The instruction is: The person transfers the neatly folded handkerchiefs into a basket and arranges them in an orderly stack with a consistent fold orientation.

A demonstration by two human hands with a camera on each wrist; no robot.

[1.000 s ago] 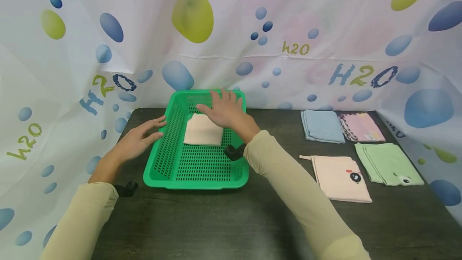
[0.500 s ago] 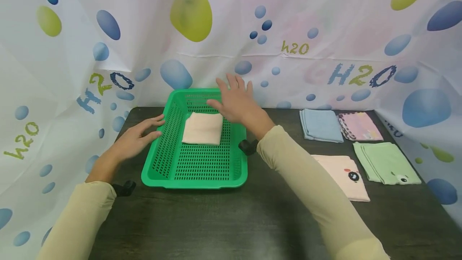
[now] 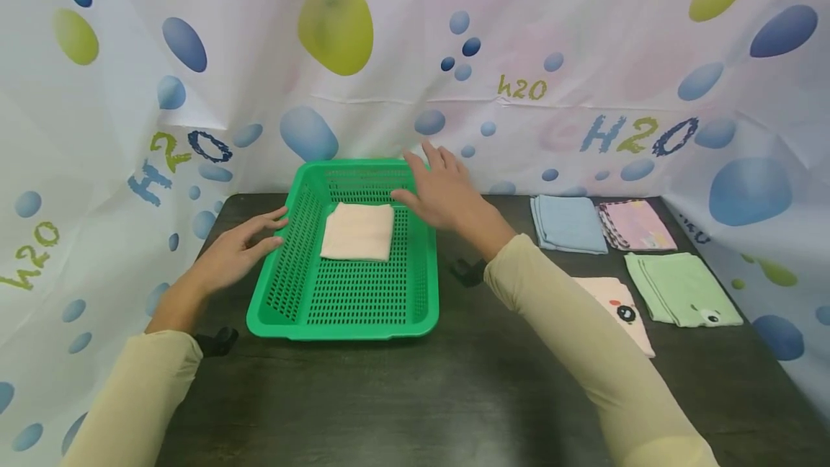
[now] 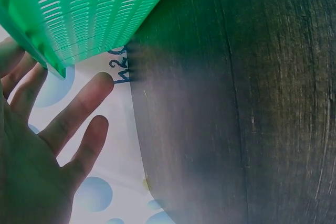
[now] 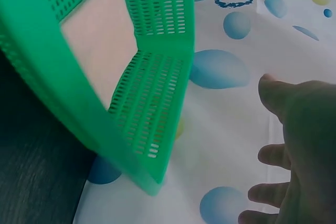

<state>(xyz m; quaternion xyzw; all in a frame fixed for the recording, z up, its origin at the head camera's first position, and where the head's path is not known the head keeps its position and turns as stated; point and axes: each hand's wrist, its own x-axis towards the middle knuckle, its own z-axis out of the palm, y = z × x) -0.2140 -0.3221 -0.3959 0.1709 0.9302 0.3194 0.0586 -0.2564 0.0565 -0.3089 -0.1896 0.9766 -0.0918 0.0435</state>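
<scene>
A green slotted plastic basket (image 3: pixel 344 331) stands on the dark table, and a folded cream cloth (image 3: pixel 358 232) lies flat inside it. My left hand (image 3: pixel 228 258) is at the basket's left rim, fingers loosely extended; in the left wrist view, fingertips (image 4: pixel 31 85) reach right to the rim. My right hand (image 3: pixel 447 189) hovers over the far right corner of the basket with its fingers spread and nothing held. In the right wrist view, the thumb (image 5: pixel 275 95) stands apart from the basket's edge.
To the right lie several folded cloths: a blue one (image 3: pixel 570 225), a pink one with checked trim (image 3: pixel 638 225), a green one (image 3: pixel 687 288) and a cream one with a printed face (image 3: pixel 622 308), partly hidden by my right sleeve. A patterned curtain (image 3: pixel 389 42) hangs behind the table.
My right hand has moved from over the basket toward the right, away from the cream cloth. My left hand has stayed at the left rim. The view has shifted slightly.
</scene>
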